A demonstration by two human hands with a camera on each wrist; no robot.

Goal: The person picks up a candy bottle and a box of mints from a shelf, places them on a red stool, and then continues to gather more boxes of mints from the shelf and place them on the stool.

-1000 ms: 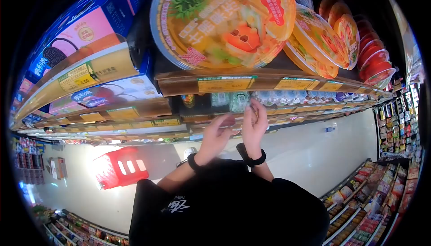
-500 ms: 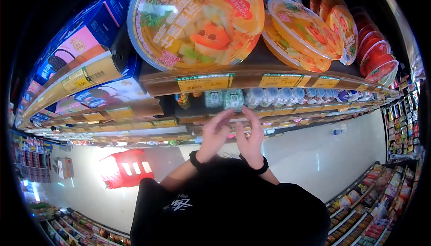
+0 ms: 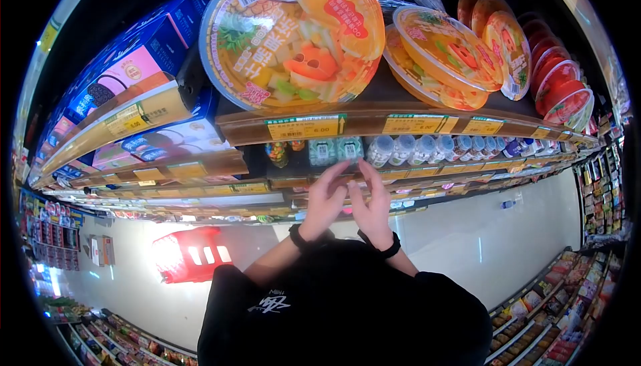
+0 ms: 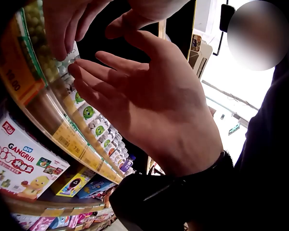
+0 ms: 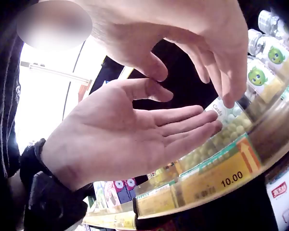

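Candy jars (image 3: 336,150) just beyond fingertips (image 3: 364,163)

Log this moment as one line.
left hand: open, empty | right hand: open, empty | both raised before candy jars on shelf

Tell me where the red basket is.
In the head view the red basket sits on the pale floor at lower left, left of the person's left forearm and below the shelves.

A box (image 4: 17,159) at the lower left of the left wrist view read "GANGRUI" and "Dino". A yellow price tag (image 5: 216,180) on the shelf edge at the lower right of the right wrist view read "10.00", and a jar (image 5: 220,111) above it bore the partial word "Cand".
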